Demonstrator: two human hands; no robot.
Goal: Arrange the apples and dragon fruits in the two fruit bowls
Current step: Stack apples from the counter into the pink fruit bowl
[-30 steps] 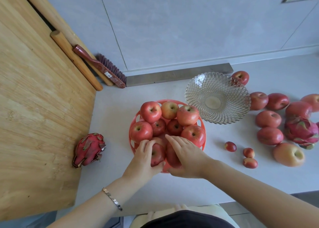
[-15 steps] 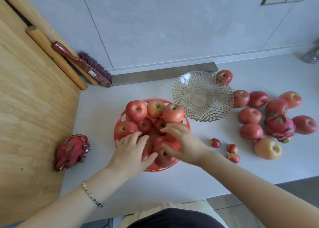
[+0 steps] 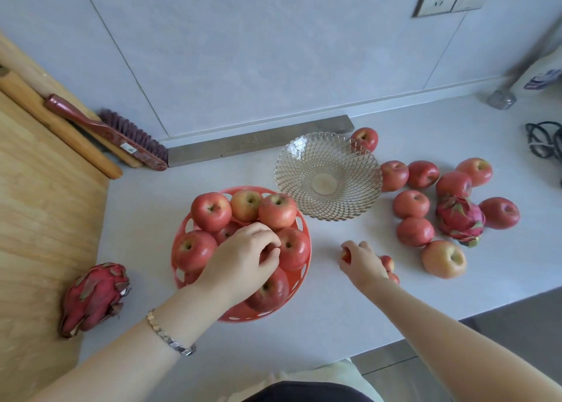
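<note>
An orange plastic bowl (image 3: 299,283) sits on the white counter, piled with several red apples (image 3: 210,210). My left hand (image 3: 243,258) rests on the apples in the middle of the pile, fingers curled over one. My right hand (image 3: 362,260) is on the counter to the bowl's right, fingers closing on a small red fruit (image 3: 345,255) with two more small fruits (image 3: 387,262) beside it. A clear glass bowl (image 3: 328,175) stands empty behind. One dragon fruit (image 3: 94,298) lies at left, another dragon fruit (image 3: 459,219) among several loose apples (image 3: 443,262) at right.
A wooden board (image 3: 39,219) covers the counter's left side, with a rolling pin (image 3: 60,128) and a red brush (image 3: 106,131) against the wall. A metal bar (image 3: 258,140) lies behind the bowls. Black cable (image 3: 544,140) lies at far right. The counter's front edge runs near my arms.
My right hand has left the orange bowl and moved right onto the small fruits. My left hand has shifted up onto the middle of the apple pile. The view has tilted right.
</note>
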